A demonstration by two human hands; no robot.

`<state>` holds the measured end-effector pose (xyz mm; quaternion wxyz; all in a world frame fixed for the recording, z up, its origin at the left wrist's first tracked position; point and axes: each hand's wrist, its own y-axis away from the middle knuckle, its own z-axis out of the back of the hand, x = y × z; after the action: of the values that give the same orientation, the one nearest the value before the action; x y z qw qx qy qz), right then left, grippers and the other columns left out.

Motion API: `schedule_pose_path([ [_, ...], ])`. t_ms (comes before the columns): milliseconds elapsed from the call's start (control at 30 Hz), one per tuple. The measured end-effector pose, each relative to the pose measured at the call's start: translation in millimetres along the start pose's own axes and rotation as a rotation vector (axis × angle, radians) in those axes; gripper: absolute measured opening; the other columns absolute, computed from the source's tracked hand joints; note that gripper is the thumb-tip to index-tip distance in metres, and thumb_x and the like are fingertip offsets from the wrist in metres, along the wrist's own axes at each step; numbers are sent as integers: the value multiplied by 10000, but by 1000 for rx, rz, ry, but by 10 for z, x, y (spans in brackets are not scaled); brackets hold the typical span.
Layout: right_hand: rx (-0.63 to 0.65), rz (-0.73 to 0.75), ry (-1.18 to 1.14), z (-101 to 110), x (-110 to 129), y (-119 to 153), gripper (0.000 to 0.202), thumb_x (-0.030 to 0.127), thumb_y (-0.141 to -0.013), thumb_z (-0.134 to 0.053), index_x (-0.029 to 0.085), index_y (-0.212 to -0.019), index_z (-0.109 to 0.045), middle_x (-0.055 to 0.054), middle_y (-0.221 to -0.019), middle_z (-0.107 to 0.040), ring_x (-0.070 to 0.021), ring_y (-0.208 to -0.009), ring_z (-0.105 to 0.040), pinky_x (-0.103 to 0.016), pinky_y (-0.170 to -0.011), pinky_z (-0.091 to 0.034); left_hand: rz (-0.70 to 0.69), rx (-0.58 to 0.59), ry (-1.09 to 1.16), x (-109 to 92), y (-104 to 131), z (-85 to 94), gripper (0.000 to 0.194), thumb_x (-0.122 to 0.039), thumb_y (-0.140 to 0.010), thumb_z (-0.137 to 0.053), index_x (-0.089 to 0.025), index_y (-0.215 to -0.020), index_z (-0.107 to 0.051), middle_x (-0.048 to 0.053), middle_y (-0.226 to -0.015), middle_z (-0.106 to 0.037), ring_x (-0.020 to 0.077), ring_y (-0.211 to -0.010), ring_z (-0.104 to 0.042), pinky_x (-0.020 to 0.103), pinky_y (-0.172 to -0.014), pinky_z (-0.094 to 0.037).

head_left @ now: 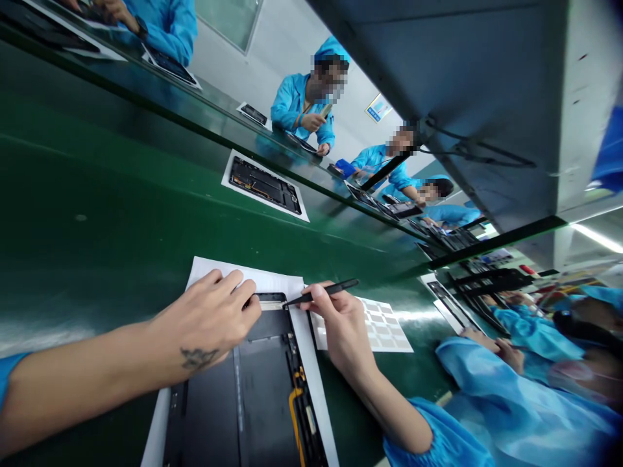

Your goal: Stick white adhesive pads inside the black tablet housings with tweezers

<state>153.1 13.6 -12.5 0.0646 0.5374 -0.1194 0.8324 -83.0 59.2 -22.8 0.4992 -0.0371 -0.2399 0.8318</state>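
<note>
A black open tablet housing (209,408), with an orange flat cable (294,415) along its right side, lies before me on white paper (219,267). Over its top left corner rests my left hand (214,314), fingers curled and pressed together; the thumb and whatever the fingertips touch are hidden. Black tweezers (335,287) are gripped in my right hand (345,327). Their tip meets the right end of a pale strip (271,305) at the housing's top edge. Beside my right hand lies a sheet of greyish rectangular stickers (387,327).
Another tablet housing (265,185) sits on paper farther across the green bench (121,214). Several co-workers in blue work along the far side. A co-worker's blue sleeve (481,370) is close on my right. A grey overhead shelf (438,78) hangs at upper right.
</note>
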Motion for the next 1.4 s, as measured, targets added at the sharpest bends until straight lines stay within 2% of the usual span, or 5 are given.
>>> schedule_pose_path([
  [200, 9, 157, 139, -10, 108, 17, 277, 407, -890, -619, 184, -745, -697, -38, -748, -702, -179, -673, -671, -264, -605, -542, -6, 30, 3, 9, 12, 0, 186, -171, -747, -636, -160, -932, -632, 58, -832, -549, 241, -783, -497, 355, -640, -371],
  [467, 19, 246, 261, -25, 141, 51, 318, 359, -926, -568, 184, -680, -668, -38, -728, -686, -170, -669, -645, -252, -589, -516, -13, 46, 7, 3, 18, 4, 201, -200, -740, -679, -154, -929, -624, 57, -825, -544, 239, -778, -496, 343, -635, -370],
  [700, 26, 237, 271, -28, 123, 48, 347, 372, -929, -571, 190, -649, -666, -45, -745, -690, -180, -687, -642, -269, -614, -493, -13, 9, -2, 3, 6, 15, 171, -164, -749, -630, -150, -920, -634, 61, -814, -540, 246, -770, -499, 358, -626, -385],
  [1033, -3, 104, -29, -87, 89, 14, 329, 452, -920, -602, 190, -756, -715, -43, -706, -699, -200, -733, -660, -316, -734, -512, -20, 27, -6, 8, 8, 10, 186, -168, -737, -655, -155, -921, -624, 61, -813, -537, 243, -774, -494, 348, -625, -375],
  [1400, 16, 211, 213, -36, 141, 36, 309, 404, -912, -574, 187, -716, -672, -40, -698, -678, -182, -651, -641, -264, -565, -522, -16, 39, -5, 5, 7, 37, 172, -179, -762, -659, -152, -927, -623, 58, -817, -544, 243, -775, -510, 347, -630, -377],
])
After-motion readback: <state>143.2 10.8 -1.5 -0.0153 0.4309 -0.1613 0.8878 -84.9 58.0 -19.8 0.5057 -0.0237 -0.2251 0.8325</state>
